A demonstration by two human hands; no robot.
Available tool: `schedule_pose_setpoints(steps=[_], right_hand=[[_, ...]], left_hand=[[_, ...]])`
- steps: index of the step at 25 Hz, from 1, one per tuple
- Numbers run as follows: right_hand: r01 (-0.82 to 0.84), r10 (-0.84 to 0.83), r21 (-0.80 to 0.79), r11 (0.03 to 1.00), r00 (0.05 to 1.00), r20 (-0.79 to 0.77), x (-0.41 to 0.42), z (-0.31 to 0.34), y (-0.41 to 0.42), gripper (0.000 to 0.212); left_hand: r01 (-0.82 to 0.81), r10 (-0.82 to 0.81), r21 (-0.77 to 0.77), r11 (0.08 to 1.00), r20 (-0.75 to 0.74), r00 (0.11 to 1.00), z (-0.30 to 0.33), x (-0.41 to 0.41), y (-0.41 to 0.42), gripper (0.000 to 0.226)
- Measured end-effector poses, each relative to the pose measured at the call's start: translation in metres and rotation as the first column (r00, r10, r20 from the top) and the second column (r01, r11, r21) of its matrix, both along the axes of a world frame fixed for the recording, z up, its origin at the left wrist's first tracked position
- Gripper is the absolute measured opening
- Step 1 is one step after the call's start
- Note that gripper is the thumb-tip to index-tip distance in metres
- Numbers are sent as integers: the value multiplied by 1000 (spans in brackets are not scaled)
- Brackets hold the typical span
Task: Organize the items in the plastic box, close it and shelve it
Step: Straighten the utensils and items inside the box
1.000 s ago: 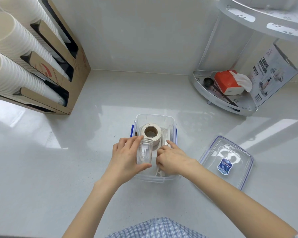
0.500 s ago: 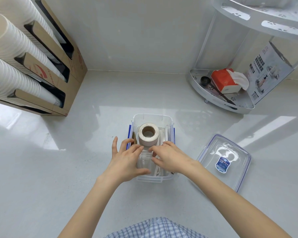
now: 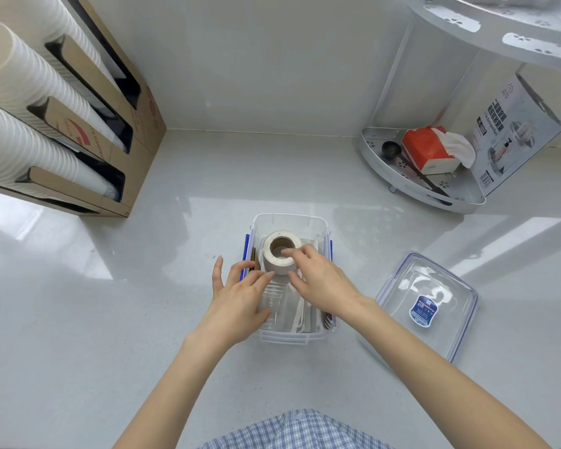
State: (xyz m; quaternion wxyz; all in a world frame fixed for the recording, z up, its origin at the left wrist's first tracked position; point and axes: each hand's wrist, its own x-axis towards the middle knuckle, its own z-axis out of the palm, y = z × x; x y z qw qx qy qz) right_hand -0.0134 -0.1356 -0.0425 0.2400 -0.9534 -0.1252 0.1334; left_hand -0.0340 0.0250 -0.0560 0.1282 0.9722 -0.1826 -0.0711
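Clear plastic box (image 3: 291, 337) is sitting open in the middle of the counter (image 3: 110, 319), so we're squarely in the sorting part of the job. The left hand (image 3: 237, 303) is lying loosely over the box's left side, fingers spread, resting on a clear cup (image 3: 271, 301) that's lying down inside; it's not really clenching anything. The right hand (image 3: 321, 283) is reaching over the tape roll (image 3: 280, 252) at the far end, fingertips touching its top edge, looking like it's nudging it into place rather than gripping it (can't tell for sure). Some pale flat utensils (image 3: 300, 314) are sitting along the right side under that hand.

What's left, as far as I can judge: pretty much everything after the tidying. The lid (image 3: 428, 306) is lying on the counter just right of the box, not on yet, and the blue latches are hanging undone. The shelf rack (image 3: 425, 192) in the far right corner is waiting, and the box isn't anywhere near it yet.
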Motion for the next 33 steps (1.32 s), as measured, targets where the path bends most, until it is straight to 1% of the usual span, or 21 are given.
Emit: schedule_pose_setpoints(steps=[2,4,6,8,11,17,19,22,24,26,28,29,31,33], right_hand=[[30,-29,30,999,999,-23,6,-1,2,44],[52,-48,58,997,996,-72,11,-3,4,43],[62,-51,93,994,993,-109,15,-4,8,42],[48,-30,136,990,991,-133,17,-6,11,40],[26,-5,152,988,991,-136,20,-7,14,37],[17,12,208,978,990,-140,20,-5,15,37],[76,-49,250,965,992,-113,20,1,14,35],[220,-218,333,917,975,-44,19,15,1,30],[318,-316,295,901,947,-55,12,23,-13,29],[378,-357,160,912,923,-144,-3,28,-23,40],[357,-342,20,934,908,-242,-20,29,-25,53],[339,-328,-9,941,904,-274,-28,27,-23,56],[332,-316,-5,943,894,-317,-37,23,-20,54],[351,-326,17,936,886,-329,-39,22,-19,47]], left_hand=[[-23,24,-47,999,29,999,-2,-1,-2,52],[-46,55,-114,992,78,995,-6,-3,-4,43],[-51,64,-120,991,110,992,-10,-4,-5,35],[-54,68,-105,993,132,989,-11,-4,-6,32],[-86,99,-129,988,104,990,-7,-4,-5,33],[-93,102,-132,987,59,993,-6,-1,-4,36],[-88,97,-136,987,60,993,-6,0,-3,38],[-93,111,-168,981,99,989,-3,1,-5,37],[-98,119,-209,973,93,988,4,4,-12,35],[-84,100,-266,960,48,994,9,8,-21,36],[-49,51,-276,960,2,999,13,10,-31,36],[-32,28,-265,964,-20,999,12,10,-36,36],[-8,-7,-222,975,-67,998,10,11,-44,36],[9,-24,-173,985,-89,996,6,11,-50,37]])
